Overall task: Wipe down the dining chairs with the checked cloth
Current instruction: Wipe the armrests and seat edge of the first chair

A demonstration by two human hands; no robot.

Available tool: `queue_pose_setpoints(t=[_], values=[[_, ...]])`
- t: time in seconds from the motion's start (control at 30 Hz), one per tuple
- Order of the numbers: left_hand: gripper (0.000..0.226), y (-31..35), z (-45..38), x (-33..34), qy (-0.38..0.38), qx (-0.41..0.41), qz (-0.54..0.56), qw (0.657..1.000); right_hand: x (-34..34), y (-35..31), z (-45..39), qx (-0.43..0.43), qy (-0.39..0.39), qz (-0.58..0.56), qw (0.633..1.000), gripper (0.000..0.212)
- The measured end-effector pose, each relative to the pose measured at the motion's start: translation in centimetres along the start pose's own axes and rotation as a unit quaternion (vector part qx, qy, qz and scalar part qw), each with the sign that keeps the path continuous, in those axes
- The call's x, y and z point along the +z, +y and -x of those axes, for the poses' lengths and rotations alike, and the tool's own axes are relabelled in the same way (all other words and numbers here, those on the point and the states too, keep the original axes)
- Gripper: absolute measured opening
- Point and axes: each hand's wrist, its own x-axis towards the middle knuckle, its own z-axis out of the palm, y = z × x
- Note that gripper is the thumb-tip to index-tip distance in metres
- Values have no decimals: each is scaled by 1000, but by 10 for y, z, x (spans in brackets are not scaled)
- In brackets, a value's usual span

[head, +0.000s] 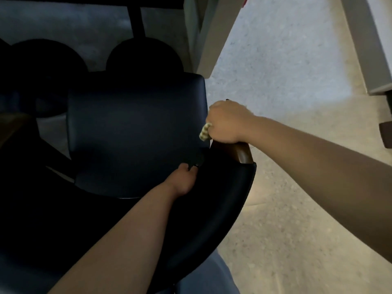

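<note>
A: Two hands are on one dark dining chair (135, 132), seen from above. The right hand (226, 124) is clenched around the checked cloth (205, 132), of which only a pale bunched corner pokes out, and it presses down on the wooden end of the armrest (244, 154). The left hand (184, 181) reaches to the back corner of the seat, where seat meets backrest; its fingers curl into the shadowed gap, and I cannot tell whether they grip anything.

B: What might go wrong?

A: My guess: with so much cloth balled inside the fist, little of it may meet the wood, so the wipe could miss patches. Pressing hard on one arm could also tip or skid the chair on the smooth floor if the left hand isn't steadying it.

B: And the surroundings?

A: The seat looks like smooth navy upholstery, dimly lit. The floor (286, 209) is pale and speckled, brighter to the right. Above stand a pale bench leg (212, 39) and a dark post (136, 20), with two round black shapes, possibly bases or stools, beyond the chair.
</note>
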Motion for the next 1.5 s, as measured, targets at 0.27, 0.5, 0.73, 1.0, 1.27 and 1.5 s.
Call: queue_pose_setpoints(t=[0.27, 0.5, 0.73, 1.0, 1.27, 1.5], values=[[86, 46, 81, 20, 102, 223, 198, 949, 37, -10, 81, 30, 177, -261, 949, 42], [91, 40, 78, 19, 69, 199, 156, 965, 7, 23, -20, 230, 146, -341, 900, 12], [64, 34, 68, 12, 35, 154, 64, 985, 25, 16, 31, 292, 204, -584, 729, 29], [53, 35, 65, 12, 38, 153, 29, 987, 40, -2, 55, 369, 122, -689, 611, 41], [49, 37, 69, 12, 56, 149, 24, 987, 30, -29, 116, 288, 245, -631, 677, 23], [41, 40, 74, 10, 74, 145, -19, 986, 34, -23, 95, 144, 227, -347, 899, 49]])
